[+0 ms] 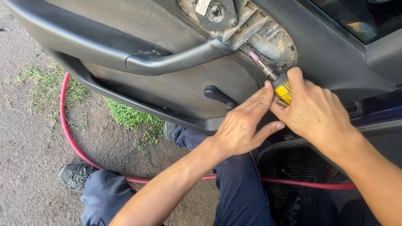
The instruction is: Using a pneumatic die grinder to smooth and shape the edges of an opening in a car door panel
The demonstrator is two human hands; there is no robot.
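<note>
Outdoors, in bright daylight. Bare, packed dirt (29, 167) fills the left and lower part of the frame, with patches of grass (130, 115) at left and centre. A red hose (69, 138) curves across the ground from upper left toward lower right. A grey car door panel (176, 88) spans the top; its window glass (356, 16) shows upper right.

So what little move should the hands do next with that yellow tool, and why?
Probably ease the pink tip a little further into the metal opening. The right hand grips the yellow tool, the left hand steadies it, and the tip already points at the exposed metal, seemingly just short of it.
</note>
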